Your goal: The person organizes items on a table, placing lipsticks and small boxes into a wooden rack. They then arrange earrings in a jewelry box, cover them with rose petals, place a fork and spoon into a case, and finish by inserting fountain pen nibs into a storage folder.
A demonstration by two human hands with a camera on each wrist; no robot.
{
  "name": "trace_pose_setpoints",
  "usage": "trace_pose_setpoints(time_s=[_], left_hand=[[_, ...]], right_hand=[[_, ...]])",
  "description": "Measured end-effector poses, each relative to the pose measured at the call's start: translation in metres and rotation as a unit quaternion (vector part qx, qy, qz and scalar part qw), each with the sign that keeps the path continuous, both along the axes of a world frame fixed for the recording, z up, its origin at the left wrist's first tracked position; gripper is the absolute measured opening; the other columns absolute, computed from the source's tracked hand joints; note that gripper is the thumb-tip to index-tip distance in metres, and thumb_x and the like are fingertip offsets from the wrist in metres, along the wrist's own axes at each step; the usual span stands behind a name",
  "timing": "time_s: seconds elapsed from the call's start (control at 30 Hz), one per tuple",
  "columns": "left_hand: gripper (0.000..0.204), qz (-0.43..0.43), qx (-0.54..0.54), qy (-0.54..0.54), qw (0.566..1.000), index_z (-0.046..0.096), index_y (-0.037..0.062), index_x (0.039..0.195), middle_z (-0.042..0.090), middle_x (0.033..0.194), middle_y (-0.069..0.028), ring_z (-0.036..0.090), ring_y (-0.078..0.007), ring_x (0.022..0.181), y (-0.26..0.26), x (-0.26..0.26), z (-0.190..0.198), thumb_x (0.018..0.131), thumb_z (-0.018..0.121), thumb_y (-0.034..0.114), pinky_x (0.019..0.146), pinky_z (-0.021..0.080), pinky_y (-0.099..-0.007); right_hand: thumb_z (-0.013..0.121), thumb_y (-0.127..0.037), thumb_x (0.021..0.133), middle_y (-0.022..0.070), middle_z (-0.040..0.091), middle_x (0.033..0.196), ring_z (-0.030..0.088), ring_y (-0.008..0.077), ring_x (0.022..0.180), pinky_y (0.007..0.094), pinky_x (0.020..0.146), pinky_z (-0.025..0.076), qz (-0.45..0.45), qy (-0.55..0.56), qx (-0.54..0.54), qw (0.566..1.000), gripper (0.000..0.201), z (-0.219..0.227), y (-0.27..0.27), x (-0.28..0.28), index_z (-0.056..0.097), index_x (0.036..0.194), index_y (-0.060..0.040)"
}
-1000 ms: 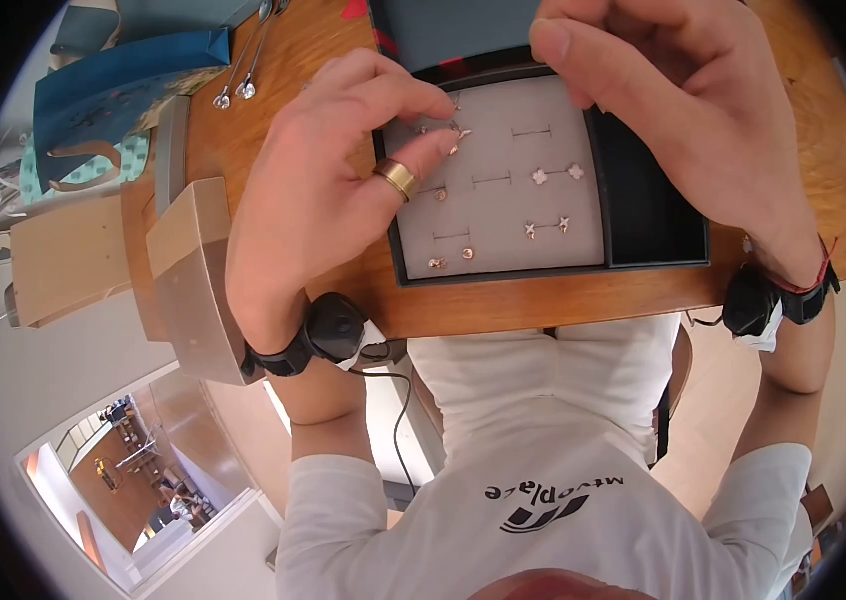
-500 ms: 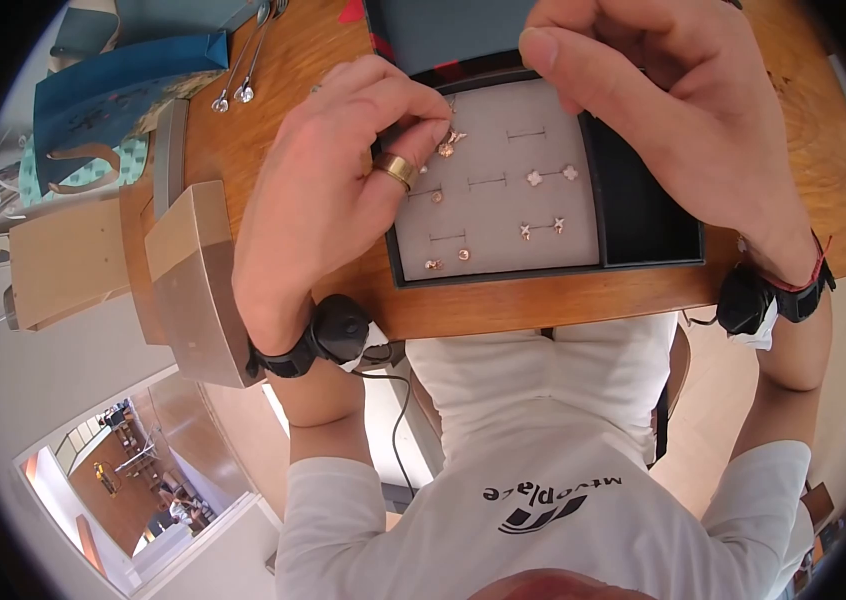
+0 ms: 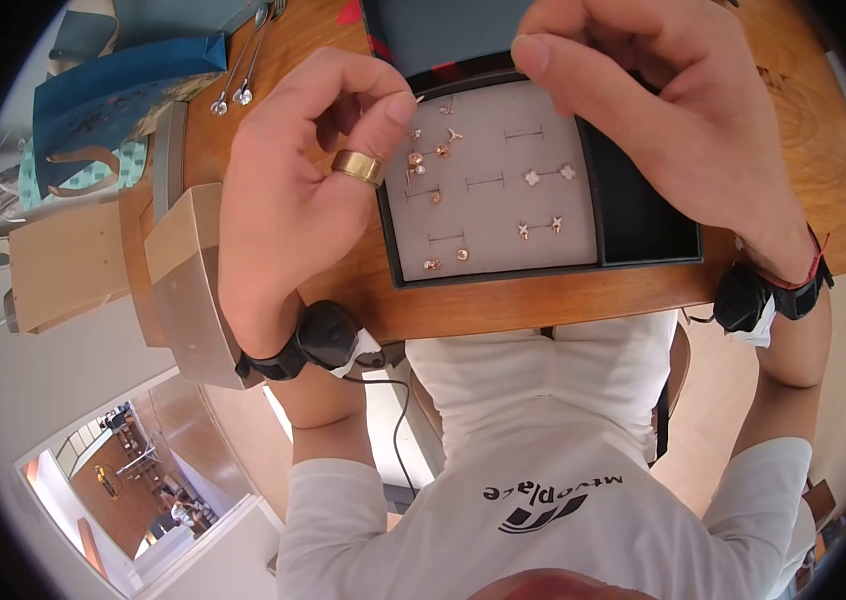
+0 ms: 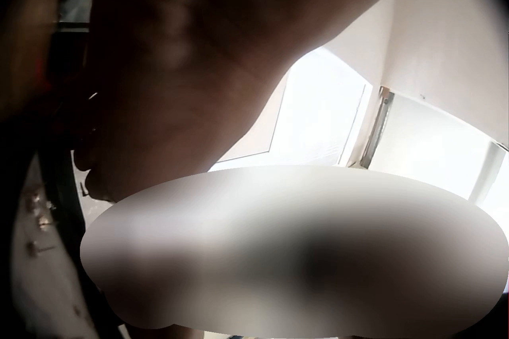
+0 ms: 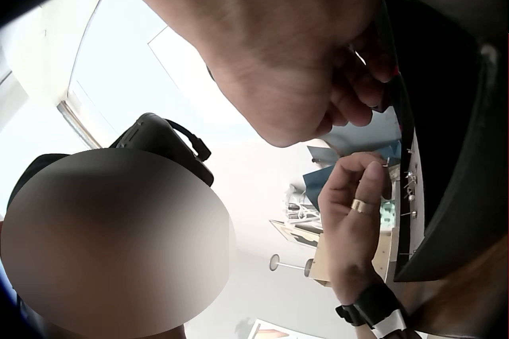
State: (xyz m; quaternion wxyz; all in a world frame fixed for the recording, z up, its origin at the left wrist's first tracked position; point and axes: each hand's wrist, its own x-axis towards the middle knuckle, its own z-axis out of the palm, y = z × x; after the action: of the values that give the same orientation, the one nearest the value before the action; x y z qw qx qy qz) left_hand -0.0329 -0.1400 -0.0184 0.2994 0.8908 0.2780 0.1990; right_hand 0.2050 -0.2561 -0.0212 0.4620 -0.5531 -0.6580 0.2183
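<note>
A black jewelry box (image 3: 496, 275) has a grey padded insert (image 3: 503, 225) cut with short slits. Several small earrings sit in it, among them white clover studs (image 3: 549, 176), cross-shaped studs (image 3: 541, 228) and a rose-gold cluster (image 3: 443, 151) at the upper left. My left hand (image 3: 293, 190), wearing a gold ring (image 3: 358, 167), is over the box's left edge. Its thumb and index finger pinch a tiny shiny piece (image 3: 420, 98). Over the box's far right part, my right hand (image 3: 678, 115) has its thumb close to its curled fingers; I cannot tell whether anything is between them.
Behind the insert stands the raised dark lid (image 3: 453, 35). A black side compartment (image 3: 653, 215) lies right of it. Two spoons (image 3: 242, 90), a blue paper bag (image 3: 133, 80) and a beige box (image 3: 183, 260) are at the left. The wooden table (image 3: 543, 300) ends near my lap.
My left hand has drawn away from the upper-left earrings toward the left edge, uncovering more of that cluster. My right hand has shifted slightly left.
</note>
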Motion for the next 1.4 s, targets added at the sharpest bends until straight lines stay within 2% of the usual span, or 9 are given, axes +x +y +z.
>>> trace_pose_setpoints(time_s=[0.2, 0.27, 0.4, 0.47, 0.8, 0.87, 0.9, 0.97, 1.4], left_hand=[[0.014, -0.003, -0.115, -0.075, 0.991, 0.068, -0.0008, 0.115, 0.065, 0.100, 0.0009, 0.055, -0.0079, 0.087, -0.013, 0.006, 0.002, 0.106, 0.070, 0.010, 0.082, 0.044, -0.0232], [0.014, -0.005, -0.180, -0.097, 0.979, 0.068, -0.0001, 0.115, 0.065, 0.100, 0.0003, 0.056, -0.0083, 0.089, -0.015, 0.007, 0.003, 0.107, 0.069, 0.012, 0.083, 0.044, -0.0230], [0.017, -0.005, -0.192, -0.119, 0.974, 0.067, -0.0002, 0.114, 0.065, 0.099, -0.0001, 0.057, -0.0085, 0.090, -0.019, 0.010, -0.001, 0.108, 0.068, 0.015, 0.083, 0.044, -0.0232], [0.019, -0.021, -0.209, -0.137, 0.968, 0.067, -0.0008, 0.115, 0.066, 0.098, -0.0003, 0.056, -0.0082, 0.089, -0.021, 0.011, -0.002, 0.108, 0.069, 0.017, 0.082, 0.044, -0.0230], [0.022, 0.006, -0.218, -0.144, 0.965, 0.068, 0.0003, 0.118, 0.066, 0.098, 0.0008, 0.056, -0.0069, 0.087, -0.026, 0.017, -0.005, 0.109, 0.067, 0.021, 0.082, 0.044, -0.0224], [0.022, 0.002, -0.213, -0.154, 0.965, 0.069, 0.0007, 0.118, 0.067, 0.098, 0.0011, 0.056, -0.0066, 0.087, -0.023, 0.017, -0.007, 0.110, 0.066, 0.021, 0.082, 0.044, -0.0223], [0.022, 0.002, -0.212, -0.154, 0.965, 0.069, 0.0007, 0.118, 0.067, 0.098, 0.0011, 0.056, -0.0066, 0.087, -0.023, 0.017, -0.008, 0.110, 0.066, 0.021, 0.082, 0.044, -0.0223], [0.019, 0.003, -0.171, -0.178, 0.969, 0.068, 0.0008, 0.119, 0.069, 0.100, 0.0005, 0.059, -0.0062, 0.090, -0.024, 0.018, -0.010, 0.107, 0.070, 0.015, 0.083, 0.046, -0.0222], [0.018, 0.002, 0.158, -0.169, 0.973, 0.078, 0.0015, 0.112, 0.073, 0.092, 0.0007, 0.063, -0.0041, 0.081, -0.024, 0.027, -0.024, 0.095, 0.083, 0.002, 0.068, 0.047, -0.0193]], right_hand=[[0.073, -0.007, 0.099, 0.0031, 0.069, 0.078, 0.059, 0.0054, 0.062, 0.0240, 0.055, 0.045, 0.022, -0.023, -0.034, 0.999, 0.012, 0.007, -0.002, -0.004, 0.067, 0.107, -0.0009], [0.073, -0.008, 0.099, 0.0032, 0.069, 0.080, 0.060, 0.0057, 0.065, 0.0236, 0.057, 0.047, 0.135, 0.120, -0.107, 0.978, 0.015, 0.008, 0.004, 0.010, 0.065, 0.111, -0.0018], [0.073, -0.009, 0.100, 0.0031, 0.071, 0.079, 0.062, 0.0053, 0.065, 0.0223, 0.058, 0.048, 0.088, 0.040, -0.100, 0.990, 0.013, 0.012, -0.002, -0.005, 0.069, 0.109, -0.0004], [0.075, -0.001, 0.096, 0.0018, 0.067, 0.080, 0.060, 0.0092, 0.070, 0.0252, 0.065, 0.047, 0.056, 0.023, 0.027, 0.998, 0.013, -0.017, -0.001, -0.011, 0.075, 0.109, 0.0001], [0.074, -0.003, 0.096, 0.0021, 0.069, 0.084, 0.062, 0.0088, 0.073, 0.0254, 0.066, 0.049, 0.058, 0.007, 0.021, 0.998, 0.010, -0.031, 0.000, -0.014, 0.076, 0.106, -0.0019], [0.075, -0.003, 0.095, 0.0012, 0.069, 0.084, 0.059, 0.0086, 0.072, 0.0257, 0.065, 0.047, -0.023, 0.249, 0.016, 0.968, 0.014, -0.040, -0.008, -0.034, 0.076, 0.109, -0.0034], [0.075, -0.003, 0.095, 0.0012, 0.069, 0.084, 0.059, 0.0086, 0.072, 0.0257, 0.065, 0.047, -0.023, 0.249, 0.017, 0.968, 0.014, -0.026, -0.007, -0.025, 0.076, 0.109, -0.0034], [0.072, -0.010, 0.101, 0.0036, 0.073, 0.080, 0.063, 0.0047, 0.067, 0.0216, 0.059, 0.049, 0.084, 0.010, -0.069, 0.994, 0.013, 0.015, -0.007, -0.001, 0.073, 0.107, 0.0009], [0.071, -0.012, 0.101, 0.0038, 0.073, 0.077, 0.063, 0.0035, 0.066, 0.0224, 0.058, 0.048, 0.036, -0.013, -0.042, 0.998, 0.014, 0.014, -0.006, -0.006, 0.076, 0.103, 0.0015]])
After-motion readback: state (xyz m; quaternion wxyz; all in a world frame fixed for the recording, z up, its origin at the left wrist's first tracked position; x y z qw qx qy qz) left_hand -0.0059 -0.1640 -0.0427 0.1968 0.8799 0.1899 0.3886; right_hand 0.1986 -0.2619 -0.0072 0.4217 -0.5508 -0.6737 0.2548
